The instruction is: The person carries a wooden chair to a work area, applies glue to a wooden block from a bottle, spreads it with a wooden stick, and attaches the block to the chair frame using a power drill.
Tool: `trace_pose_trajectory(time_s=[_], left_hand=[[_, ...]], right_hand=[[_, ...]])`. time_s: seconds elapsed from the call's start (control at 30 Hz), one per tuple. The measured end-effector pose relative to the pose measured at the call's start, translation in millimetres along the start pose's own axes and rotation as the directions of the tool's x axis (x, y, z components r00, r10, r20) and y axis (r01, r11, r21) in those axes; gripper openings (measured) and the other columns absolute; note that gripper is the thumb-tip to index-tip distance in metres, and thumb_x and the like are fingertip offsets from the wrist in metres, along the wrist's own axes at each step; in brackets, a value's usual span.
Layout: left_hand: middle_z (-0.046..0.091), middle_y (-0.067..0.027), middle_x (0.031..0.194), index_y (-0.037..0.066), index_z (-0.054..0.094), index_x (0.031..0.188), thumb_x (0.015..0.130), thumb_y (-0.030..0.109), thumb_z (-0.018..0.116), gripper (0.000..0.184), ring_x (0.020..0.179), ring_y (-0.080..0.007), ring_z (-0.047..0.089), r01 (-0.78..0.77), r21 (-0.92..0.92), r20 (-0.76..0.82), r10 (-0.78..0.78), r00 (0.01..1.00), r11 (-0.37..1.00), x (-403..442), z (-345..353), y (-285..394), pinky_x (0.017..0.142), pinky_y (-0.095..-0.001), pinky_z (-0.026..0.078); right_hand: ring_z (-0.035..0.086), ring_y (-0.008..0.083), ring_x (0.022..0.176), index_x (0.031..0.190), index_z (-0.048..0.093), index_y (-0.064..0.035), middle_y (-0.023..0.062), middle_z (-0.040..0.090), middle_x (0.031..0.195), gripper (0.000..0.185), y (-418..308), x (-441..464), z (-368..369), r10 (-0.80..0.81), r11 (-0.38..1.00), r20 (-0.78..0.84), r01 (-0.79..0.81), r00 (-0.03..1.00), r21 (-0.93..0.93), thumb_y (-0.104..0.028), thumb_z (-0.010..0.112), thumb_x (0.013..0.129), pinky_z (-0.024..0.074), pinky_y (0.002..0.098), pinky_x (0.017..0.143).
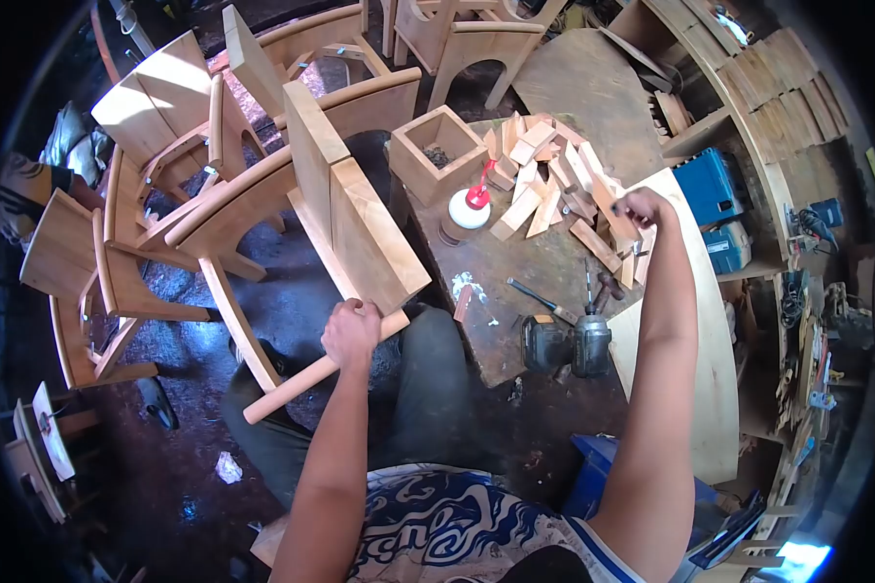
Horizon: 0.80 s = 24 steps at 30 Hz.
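My left hand (352,333) is closed around the lower edge of a partly built wooden chair (374,233), where a rounded rail (292,391) meets the flat panels. The chair leans over my knees. Out to the right, my right hand (647,207) is closed on a slim wooden offcut (614,206) above a pile of wood pieces (530,199). A glue bottle with a red cap (470,207) stands left of the pile. Below the pile lie a cordless drill (591,340), a hammer (608,290) and a chisel-like tool (542,299).
A square wooden box (437,154) holding small dark bits stands on the worktable (457,262). Several wooden chairs (156,97) crowd the left. A pale board (695,389) lies at the right, near blue cases (707,189) on shelving. White glue (469,290) is smeared on the worktable.
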<state>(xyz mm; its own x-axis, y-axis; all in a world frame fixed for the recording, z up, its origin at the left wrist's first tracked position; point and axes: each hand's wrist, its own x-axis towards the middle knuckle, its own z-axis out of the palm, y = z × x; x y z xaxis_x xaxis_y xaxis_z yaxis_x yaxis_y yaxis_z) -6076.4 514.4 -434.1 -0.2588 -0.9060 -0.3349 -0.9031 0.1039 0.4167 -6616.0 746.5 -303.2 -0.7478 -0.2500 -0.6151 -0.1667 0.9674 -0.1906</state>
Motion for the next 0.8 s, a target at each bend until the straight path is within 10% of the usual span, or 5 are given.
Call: trace_pose_trajectory(time_s=[0.3,0.4,0.53,0.7,0.8], left_hand=[[0.072,-0.0122,0.117,0.012,0.078,0.106,0.089,0.041,0.057,0.039,0.103,-0.0358,0.069,-0.004,0.042,0.012,0.003,1.000,0.999,-3,-5,8,0.092,-0.0456,0.053],[0.072,-0.0121,0.118,0.012,0.078,0.107,0.089,0.041,0.057,0.040,0.104,-0.0353,0.069,-0.003,0.055,0.016,0.002,1.000,0.998,-2,-5,8,0.093,-0.0452,0.052],[0.072,-0.0121,0.118,0.012,0.077,0.108,0.090,0.041,0.057,0.040,0.105,-0.0352,0.069,0.026,0.046,0.014,-0.026,1.000,0.999,-4,-8,12,0.094,-0.0449,0.052],[0.071,-0.0117,0.119,0.012,0.077,0.109,0.090,0.041,0.057,0.040,0.106,-0.0353,0.069,0.034,0.043,0.020,-0.035,0.999,0.998,-4,-7,12,0.094,-0.0449,0.052],[0.071,-0.0119,0.119,0.011,0.077,0.108,0.089,0.041,0.056,0.041,0.106,-0.0356,0.068,0.031,0.054,0.019,-0.032,0.999,0.998,-6,-10,14,0.094,-0.0451,0.052]], right_hand=[[0.062,0.0208,0.054,0.077,0.071,-0.0027,0.0112,0.066,0.066,0.028,110,8,49,0.205,0.935,-0.313,-0.091,0.927,0.342,-0.031,0.074,0.075,0.0487,0.0368,0.049],[0.073,0.0295,0.092,0.097,0.078,-0.0060,0.0169,0.076,0.096,0.038,105,25,52,0.262,0.936,-0.568,-0.062,0.781,0.346,-0.037,0.070,0.076,0.0544,0.0397,0.087],[0.071,0.0326,0.101,0.104,0.077,-0.0126,0.0123,0.076,0.102,0.032,62,8,51,0.196,0.975,-0.737,-0.050,0.647,0.215,-0.026,0.065,0.077,0.0542,0.0427,0.089],[0.071,0.0317,0.097,0.116,0.071,-0.0202,0.0114,0.073,0.106,0.039,-48,-20,90,-0.345,0.938,-0.592,0.297,0.729,-0.182,-0.017,0.064,0.078,0.0564,0.0433,0.081],[0.069,0.0244,0.105,0.129,0.065,-0.0270,0.0063,0.066,0.124,0.049,-95,-38,135,-0.787,0.549,-0.262,0.442,0.559,-0.709,-0.015,0.067,0.081,0.0589,0.0381,0.079]])
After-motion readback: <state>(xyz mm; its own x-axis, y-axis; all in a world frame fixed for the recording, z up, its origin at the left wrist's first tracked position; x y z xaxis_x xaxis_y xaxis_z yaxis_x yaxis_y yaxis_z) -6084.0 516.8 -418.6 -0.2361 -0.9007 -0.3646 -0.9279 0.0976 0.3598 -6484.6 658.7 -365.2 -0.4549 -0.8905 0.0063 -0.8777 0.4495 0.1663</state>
